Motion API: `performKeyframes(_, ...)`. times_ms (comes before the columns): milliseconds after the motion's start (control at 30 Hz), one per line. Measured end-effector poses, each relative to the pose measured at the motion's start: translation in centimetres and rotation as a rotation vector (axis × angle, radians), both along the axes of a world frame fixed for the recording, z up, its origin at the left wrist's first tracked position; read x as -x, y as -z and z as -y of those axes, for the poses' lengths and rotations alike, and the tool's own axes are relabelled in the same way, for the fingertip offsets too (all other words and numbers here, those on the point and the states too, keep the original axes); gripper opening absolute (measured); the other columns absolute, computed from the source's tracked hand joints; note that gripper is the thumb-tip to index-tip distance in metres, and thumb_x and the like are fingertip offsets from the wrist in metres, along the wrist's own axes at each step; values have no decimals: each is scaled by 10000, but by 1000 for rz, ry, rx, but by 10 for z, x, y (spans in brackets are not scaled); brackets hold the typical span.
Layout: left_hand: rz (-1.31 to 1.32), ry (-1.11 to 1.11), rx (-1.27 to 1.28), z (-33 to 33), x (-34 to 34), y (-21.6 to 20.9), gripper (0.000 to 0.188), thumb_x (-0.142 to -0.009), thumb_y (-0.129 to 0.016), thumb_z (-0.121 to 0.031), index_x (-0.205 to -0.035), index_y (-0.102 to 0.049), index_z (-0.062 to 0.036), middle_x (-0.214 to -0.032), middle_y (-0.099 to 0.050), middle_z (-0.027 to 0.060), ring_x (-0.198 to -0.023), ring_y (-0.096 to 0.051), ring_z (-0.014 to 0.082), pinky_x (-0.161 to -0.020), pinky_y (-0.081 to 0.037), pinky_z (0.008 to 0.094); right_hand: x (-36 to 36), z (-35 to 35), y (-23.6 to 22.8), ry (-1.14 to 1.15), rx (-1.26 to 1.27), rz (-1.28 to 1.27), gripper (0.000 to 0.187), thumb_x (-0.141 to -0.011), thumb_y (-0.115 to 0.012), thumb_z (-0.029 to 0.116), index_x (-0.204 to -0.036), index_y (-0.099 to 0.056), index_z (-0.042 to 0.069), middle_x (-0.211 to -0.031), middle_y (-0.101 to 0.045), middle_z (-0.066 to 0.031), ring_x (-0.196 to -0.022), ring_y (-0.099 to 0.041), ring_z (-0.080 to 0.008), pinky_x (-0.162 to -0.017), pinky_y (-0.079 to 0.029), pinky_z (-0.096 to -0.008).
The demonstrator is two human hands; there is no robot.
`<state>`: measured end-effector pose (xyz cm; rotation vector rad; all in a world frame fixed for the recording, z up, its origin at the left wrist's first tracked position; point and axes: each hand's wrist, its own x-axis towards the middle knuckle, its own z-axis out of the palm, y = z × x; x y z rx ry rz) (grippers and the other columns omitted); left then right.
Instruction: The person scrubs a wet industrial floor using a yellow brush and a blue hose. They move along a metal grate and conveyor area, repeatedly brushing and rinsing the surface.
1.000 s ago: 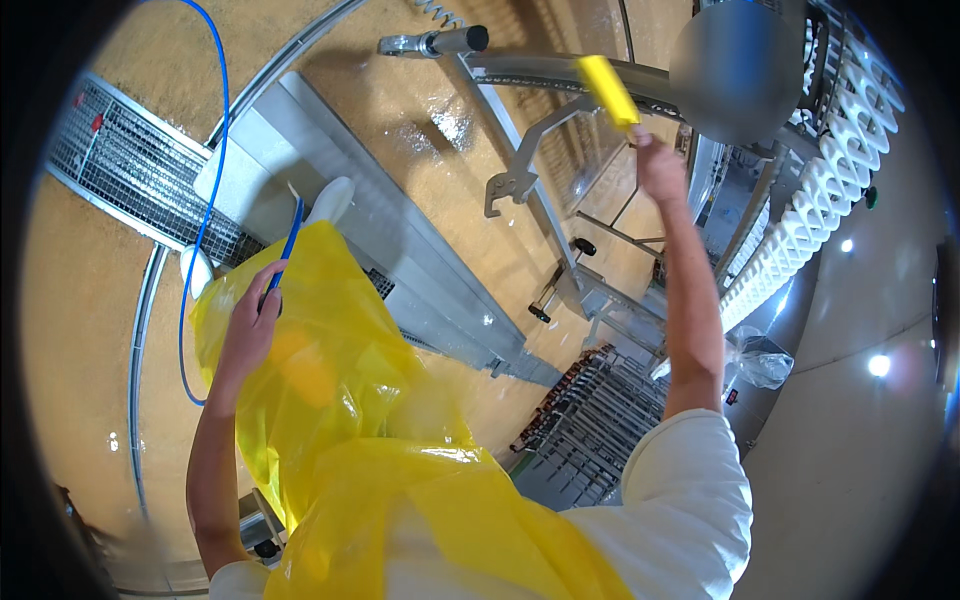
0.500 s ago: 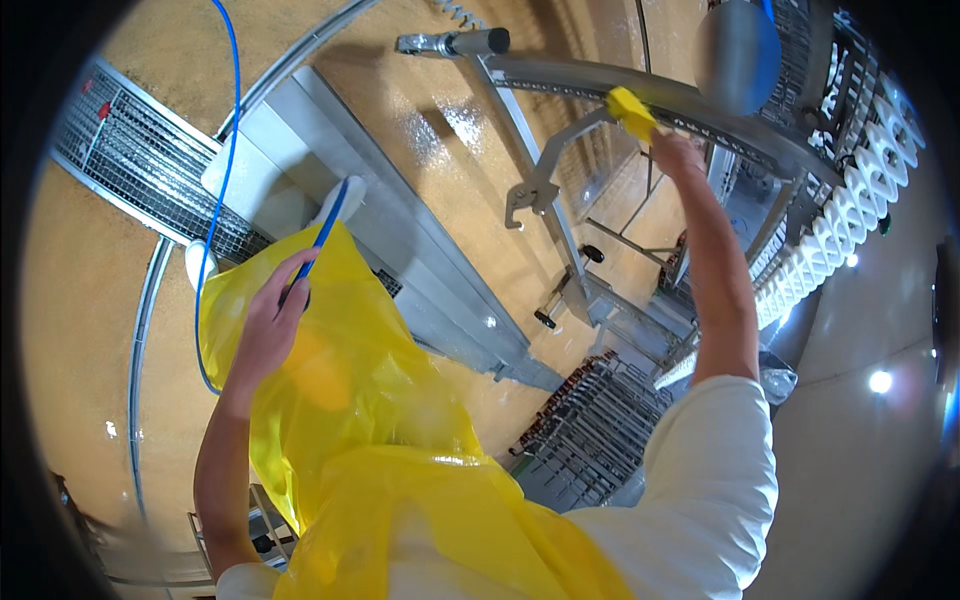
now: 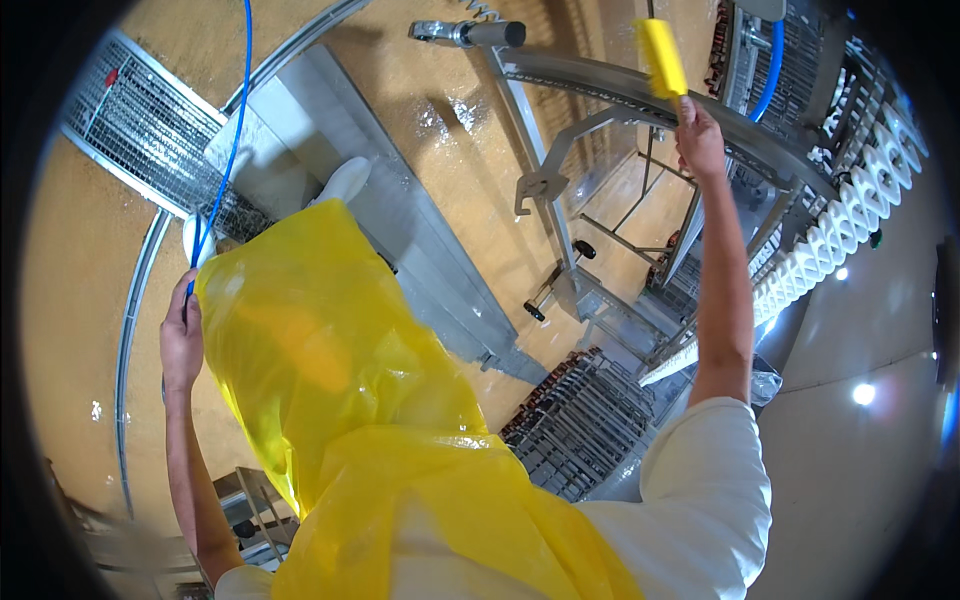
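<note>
My right hand (image 3: 701, 138), raised at the upper right, is closed on the handle of a yellow brush (image 3: 660, 58). The brush points up and away, seen over the far side of a metal frame rail (image 3: 610, 88); I cannot tell whether they touch. At the left, my left hand (image 3: 182, 340) is closed round a slim blue rod (image 3: 191, 284), largely hidden by the fingers. A thin blue hose (image 3: 239, 130) runs down from the top edge to this hand, where rod and hose overlap. A hooked metal bracket (image 3: 540, 186) hangs below the rail.
A yellow apron (image 3: 320, 300) covers my front. White boots stand by a long grey metal channel (image 3: 400, 220) and a floor grate (image 3: 140, 110). A large white spiral (image 3: 835, 235) runs along the right. Racked metal parts (image 3: 580, 425) stand lower right, on wet tan floor.
My left hand has moved left and slightly down with the blue rod, beside the hose. My right hand has lifted the brush up from the rail, turning it upright.
</note>
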<state>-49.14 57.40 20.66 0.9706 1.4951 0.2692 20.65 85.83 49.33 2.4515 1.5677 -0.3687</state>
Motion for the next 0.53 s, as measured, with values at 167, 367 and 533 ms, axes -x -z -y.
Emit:
performKeyframes(167, -55, 18, 125, 17, 12, -3, 401, -1121, -456, -150, -1513, -531, -105, -1348, -695, 169, -1261, -649, 219, -1068, -472, 332, -112, 63, 68, -97, 556, 213, 457, -1083, -502, 488, -1195, -661, 75, -704, -632, -117, -496, -605, -240, -451, -509, -418)
performKeyframes(367, 5, 24, -29, 42, 6, 17, 395, -1112, -451, -146, -1494, -535, -92, -1347, -688, 206, -1243, -669, 268, -1015, -498, 372, -154, 64, 91, -513, 579, 251, 456, -1104, -458, 452, -1359, -601, 103, -768, -647, -134, -456, -561, -223, -440, -528, -415)
performKeyframes(533, -79, 78, 214, 16, -11, -13, 402, -1114, -450, -181, -1496, -529, -87, -1337, -679, 225, -1246, -668, 317, -1026, -487, 383, -7, 42, 52, 179, 770, -178, 423, -1092, -529, 402, -1405, -630, 136, -798, -673, -117, -399, -520, -210, -430, -537, -410)
